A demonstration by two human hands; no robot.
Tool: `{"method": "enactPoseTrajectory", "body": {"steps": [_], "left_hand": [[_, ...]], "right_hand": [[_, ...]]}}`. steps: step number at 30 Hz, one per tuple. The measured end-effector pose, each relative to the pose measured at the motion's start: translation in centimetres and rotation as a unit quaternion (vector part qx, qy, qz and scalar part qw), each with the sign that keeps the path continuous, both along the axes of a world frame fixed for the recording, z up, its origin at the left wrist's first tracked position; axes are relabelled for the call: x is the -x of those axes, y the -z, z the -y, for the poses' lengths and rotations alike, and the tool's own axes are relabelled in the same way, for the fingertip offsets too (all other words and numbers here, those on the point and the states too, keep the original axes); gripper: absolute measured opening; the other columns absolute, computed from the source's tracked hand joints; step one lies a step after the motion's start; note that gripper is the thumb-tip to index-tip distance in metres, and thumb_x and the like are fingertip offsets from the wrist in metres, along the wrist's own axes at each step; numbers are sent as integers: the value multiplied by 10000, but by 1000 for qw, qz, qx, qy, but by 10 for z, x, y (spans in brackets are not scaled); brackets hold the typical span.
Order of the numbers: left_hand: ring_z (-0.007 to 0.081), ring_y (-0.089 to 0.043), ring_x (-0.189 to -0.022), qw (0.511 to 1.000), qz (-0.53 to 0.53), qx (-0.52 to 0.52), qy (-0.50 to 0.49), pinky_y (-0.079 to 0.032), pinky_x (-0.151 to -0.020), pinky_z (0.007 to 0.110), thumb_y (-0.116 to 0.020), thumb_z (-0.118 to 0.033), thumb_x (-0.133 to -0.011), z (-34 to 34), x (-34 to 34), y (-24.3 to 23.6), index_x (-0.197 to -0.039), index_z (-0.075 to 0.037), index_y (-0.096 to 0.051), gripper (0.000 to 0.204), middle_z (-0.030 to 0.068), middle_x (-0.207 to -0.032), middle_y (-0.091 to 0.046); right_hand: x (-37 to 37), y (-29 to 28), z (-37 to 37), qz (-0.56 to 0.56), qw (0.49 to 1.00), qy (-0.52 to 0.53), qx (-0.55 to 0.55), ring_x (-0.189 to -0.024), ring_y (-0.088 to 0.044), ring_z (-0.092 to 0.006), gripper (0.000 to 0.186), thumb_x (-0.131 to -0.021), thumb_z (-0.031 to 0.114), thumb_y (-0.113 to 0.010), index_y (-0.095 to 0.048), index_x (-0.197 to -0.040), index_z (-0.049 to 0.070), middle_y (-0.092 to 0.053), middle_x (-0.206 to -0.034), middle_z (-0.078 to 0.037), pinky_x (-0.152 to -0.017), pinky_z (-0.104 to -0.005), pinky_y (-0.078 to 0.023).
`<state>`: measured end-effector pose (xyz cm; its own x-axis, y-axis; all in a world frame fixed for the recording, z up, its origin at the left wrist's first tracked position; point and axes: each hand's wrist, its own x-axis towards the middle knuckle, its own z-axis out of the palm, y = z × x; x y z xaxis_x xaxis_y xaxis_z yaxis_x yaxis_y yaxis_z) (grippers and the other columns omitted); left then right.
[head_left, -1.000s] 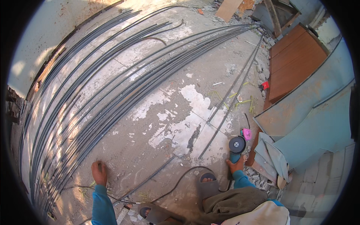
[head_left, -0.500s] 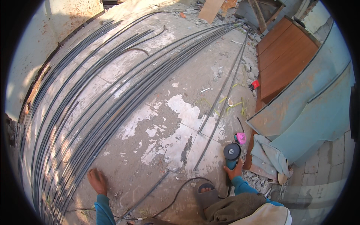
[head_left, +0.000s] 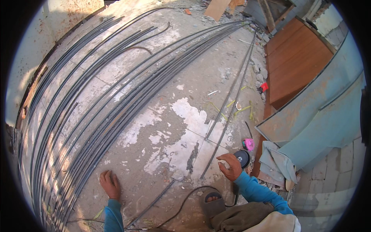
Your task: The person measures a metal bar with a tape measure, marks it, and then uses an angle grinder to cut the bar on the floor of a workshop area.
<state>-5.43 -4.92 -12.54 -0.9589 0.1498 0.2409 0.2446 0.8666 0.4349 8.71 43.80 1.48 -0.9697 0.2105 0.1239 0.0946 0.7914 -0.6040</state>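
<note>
My right hand (head_left: 231, 168) is raised over the floor with its fingers curved and apart, and nothing is in it. Just beyond it lies an angle grinder (head_left: 242, 157); its dark disc shows, while my hand and sleeve hide most of its body. My left hand (head_left: 110, 185) hovers low over the dusty floor, thumb and fingers apart, holding nothing. It is nearest to the large bundle of steel rebars (head_left: 127, 104) on the left. Between my hands lies a short rebar (head_left: 156, 202). Two thin rebars (head_left: 216, 149) end close to my right hand.
A black cable (head_left: 179, 204) curves past my sandalled foot (head_left: 212, 201). A pink tape measure (head_left: 248, 144) and a red one (head_left: 263, 87) lie on the right. Brown wooden panels (head_left: 297, 58), bluish sheets (head_left: 309, 116) and rubble (head_left: 259, 71) line that side.
My right hand has let go of the grinder and moved up and left of it. The grinder now lies on the floor. My left hand has shifted slightly right.
</note>
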Motion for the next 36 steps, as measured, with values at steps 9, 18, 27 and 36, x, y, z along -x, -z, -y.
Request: {"method": "enactPoseTrajectory", "body": {"steps": [9, 18, 27, 36], "left_hand": [[350, -444, -1139, 999, 16, 27, -13, -292, -994, 465, -552, -153, -867, -16, 11, 12, -1123, -7, -533, 295, 174, -1172, -513], [356, -434, -1161, 999, 30, 22, -23, -279, -1005, 479, -539, -171, -877, -15, 11, 5, -1124, -2, -534, 299, 181, -1177, -512], [369, -413, -1175, 997, 53, 52, -24, -269, -1011, 478, -520, -203, -891, -14, 12, 7, -1156, -5, -515, 331, 195, -1211, -481], [364, -402, -1196, 996, 64, 50, -25, -259, -1014, 500, -543, -228, -859, -14, 13, 9, -1152, -12, -518, 365, 191, -1213, -482]], "right_hand": [[92, 87, -95, 153, 914, -185, -328, -1081, -526, -300, 339, -738, 51, -594, -609, -1072, 104, -572, -1070, -98, -904, -451, -420], [134, 91, -105, 121, 919, -217, -307, -1117, -502, -308, 435, -723, 184, -718, -555, -1123, 135, -527, -1137, -104, -964, -444, -398], [148, 73, -119, 227, 864, -342, -291, -1045, -532, -298, 251, -763, 227, -696, -569, -944, 109, -530, -1033, -86, -930, -433, -407], [160, 53, -109, 300, 798, -392, -346, -830, -602, -311, 266, -820, 353, -616, -626, -801, 88, -621, -829, -113, -794, -415, -460]]}}
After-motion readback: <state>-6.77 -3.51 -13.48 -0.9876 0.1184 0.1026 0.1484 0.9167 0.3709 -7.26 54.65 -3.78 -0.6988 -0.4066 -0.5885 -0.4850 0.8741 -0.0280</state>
